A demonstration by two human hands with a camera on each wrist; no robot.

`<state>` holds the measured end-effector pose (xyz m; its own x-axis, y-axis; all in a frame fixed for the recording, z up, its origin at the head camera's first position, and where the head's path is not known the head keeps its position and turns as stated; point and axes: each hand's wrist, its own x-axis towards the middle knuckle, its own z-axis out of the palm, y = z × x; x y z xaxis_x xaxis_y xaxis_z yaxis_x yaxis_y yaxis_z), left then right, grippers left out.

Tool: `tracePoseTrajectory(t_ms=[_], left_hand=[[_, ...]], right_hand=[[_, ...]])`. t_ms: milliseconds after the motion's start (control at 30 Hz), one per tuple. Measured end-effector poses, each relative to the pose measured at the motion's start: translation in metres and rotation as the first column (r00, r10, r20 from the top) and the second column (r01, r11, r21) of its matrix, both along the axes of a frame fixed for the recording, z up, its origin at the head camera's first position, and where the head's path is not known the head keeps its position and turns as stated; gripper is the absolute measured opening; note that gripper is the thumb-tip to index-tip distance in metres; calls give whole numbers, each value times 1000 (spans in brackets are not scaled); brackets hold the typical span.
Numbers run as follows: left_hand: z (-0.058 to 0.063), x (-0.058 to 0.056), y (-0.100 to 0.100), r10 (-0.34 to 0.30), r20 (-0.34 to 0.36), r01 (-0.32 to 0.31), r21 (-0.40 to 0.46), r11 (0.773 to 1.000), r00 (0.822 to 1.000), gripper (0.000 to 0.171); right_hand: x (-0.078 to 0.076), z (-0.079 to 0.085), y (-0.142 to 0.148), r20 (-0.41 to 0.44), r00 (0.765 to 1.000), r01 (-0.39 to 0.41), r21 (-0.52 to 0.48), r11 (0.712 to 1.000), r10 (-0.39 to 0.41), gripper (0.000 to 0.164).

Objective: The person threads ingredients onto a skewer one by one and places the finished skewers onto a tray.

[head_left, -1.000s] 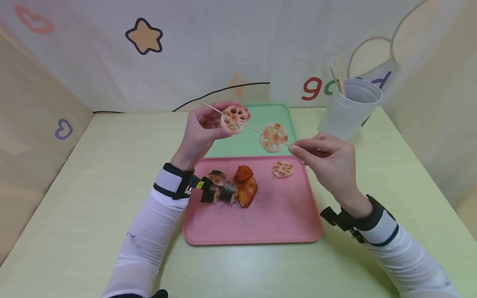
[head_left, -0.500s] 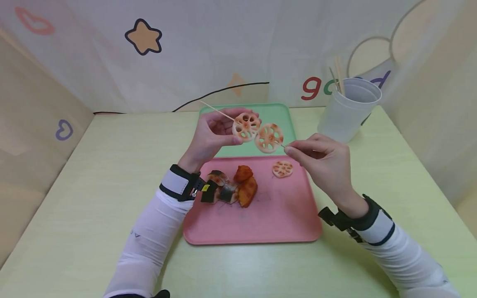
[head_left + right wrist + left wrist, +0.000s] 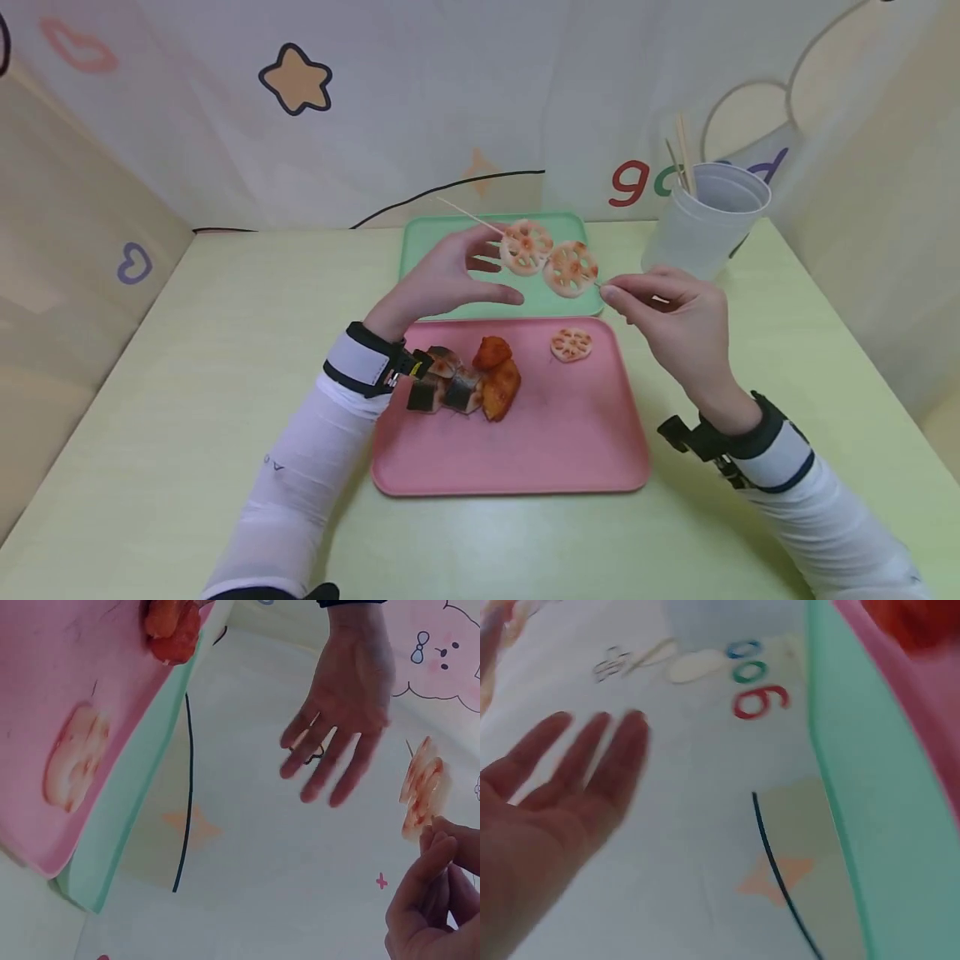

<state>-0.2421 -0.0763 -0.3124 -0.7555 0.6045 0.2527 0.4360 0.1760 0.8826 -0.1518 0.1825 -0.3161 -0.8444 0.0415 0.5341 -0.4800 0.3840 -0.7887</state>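
Two lotus root slices (image 3: 526, 247) are threaded on a thin wooden skewer (image 3: 468, 215), held above the trays. My right hand (image 3: 675, 321) pinches the skewer's near end between thumb and fingertips, just beyond the right-hand slice. In the right wrist view the slices appear almost edge-on above those fingers. My left hand (image 3: 450, 271), fingers spread and thumb apart, is just left of the slices in the head view; the right wrist view has this left hand (image 3: 349, 712) well apart from them. A third lotus root slice (image 3: 572, 344) lies on the pink tray (image 3: 517, 467).
Several dark-skinned fish pieces (image 3: 461, 392) and orange-brown meat pieces (image 3: 500, 392) lie on the pink tray's left half. Behind it is a green tray (image 3: 427, 242). A white cup (image 3: 690, 233) with several sticks stands at the back right, before a printed curtain (image 3: 420, 100).
The left hand slid the left slice along the skewer up to the other one, then let go and spread its fingers. The right hand moved slightly right with the skewer.
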Motion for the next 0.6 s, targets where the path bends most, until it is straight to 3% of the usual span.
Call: tracePoseTrajectory(t_ms=[33, 100, 167, 267, 367, 500, 600], left_hand=[[-1, -3, 4, 20, -26, -23, -122, 992, 999, 65], [-3, -10, 14, 13, -110, -48, -317, 947, 994, 59], [-4, -16, 27, -58, -173, -19, -414, 910, 983, 53], [-6, -25, 45, -190, -203, 62, -512, 857, 961, 51], [-8, -31, 61, -317, -179, 154, -597, 788, 931, 45], [-14, -36, 76, -426, -143, 231, -668, 708, 893, 38], [-20, -37, 85, -494, -140, 260, -711, 653, 858, 42]], right_hand=[[-1, -1, 3, 7, 1000, 15, 6, 1000, -15, 15], [-4, -4, 10, 15, 999, 43, 11, 999, -43, 15], [-6, -6, 15, 16, 998, 65, 14, 998, -65, 15], [-9, -8, 24, 14, 996, 90, 13, 996, -90, 15], [-10, -10, 31, 21, 993, 118, 25, 993, -119, 15], [-10, -13, 44, 38, 986, 162, 44, 986, -164, 17], [-10, -16, 52, 48, 979, 195, 47, 980, -197, 18]])
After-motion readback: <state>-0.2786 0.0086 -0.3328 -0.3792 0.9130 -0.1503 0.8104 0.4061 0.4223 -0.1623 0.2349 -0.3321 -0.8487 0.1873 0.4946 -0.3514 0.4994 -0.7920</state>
